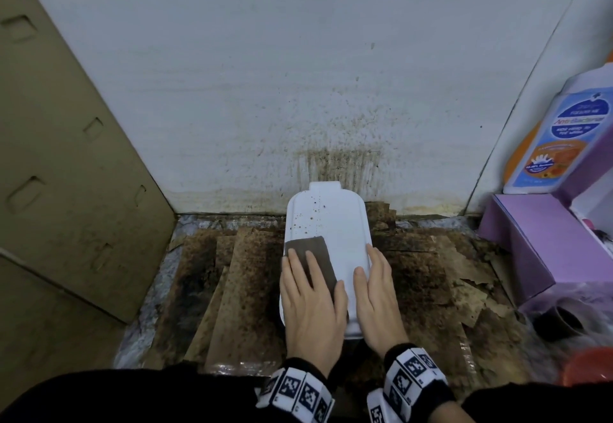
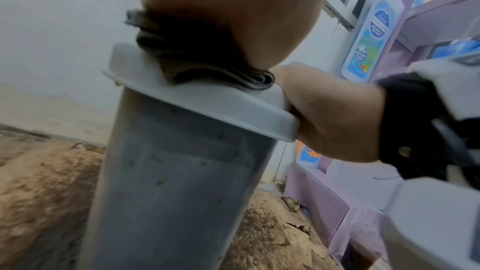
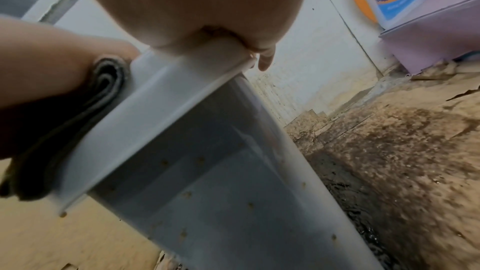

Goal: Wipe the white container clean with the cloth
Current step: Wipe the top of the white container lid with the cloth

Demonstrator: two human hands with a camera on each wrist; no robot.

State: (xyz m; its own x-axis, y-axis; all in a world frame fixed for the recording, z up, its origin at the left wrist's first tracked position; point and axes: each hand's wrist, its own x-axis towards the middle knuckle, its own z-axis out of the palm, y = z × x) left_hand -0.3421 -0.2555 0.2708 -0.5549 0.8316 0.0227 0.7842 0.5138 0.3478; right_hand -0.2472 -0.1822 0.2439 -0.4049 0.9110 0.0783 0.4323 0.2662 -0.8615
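Note:
The white container (image 1: 338, 233) stands lid-up on stained paper, close to the wall. Brown specks dot the far-left part of its lid (image 1: 310, 220); its side wall (image 2: 176, 171) is speckled too. A folded brown cloth (image 1: 310, 258) lies on the near-left of the lid. My left hand (image 1: 308, 276) presses flat on the cloth with straight fingers. My right hand (image 1: 371, 276) lies flat along the lid's right edge, thumb on top. In the right wrist view one fingertip (image 3: 265, 63) hangs over the container's rim (image 3: 155, 98), with the cloth (image 3: 85, 110) beside it.
Stained brown paper sheets (image 1: 431, 273) cover the floor. A spattered white wall (image 1: 331, 91) stands just behind. Cardboard (image 1: 66, 157) leans at the left. A purple box (image 1: 530, 246) and a soap bottle (image 1: 557, 134) stand at the right, a dark cup (image 1: 557, 323) nearer.

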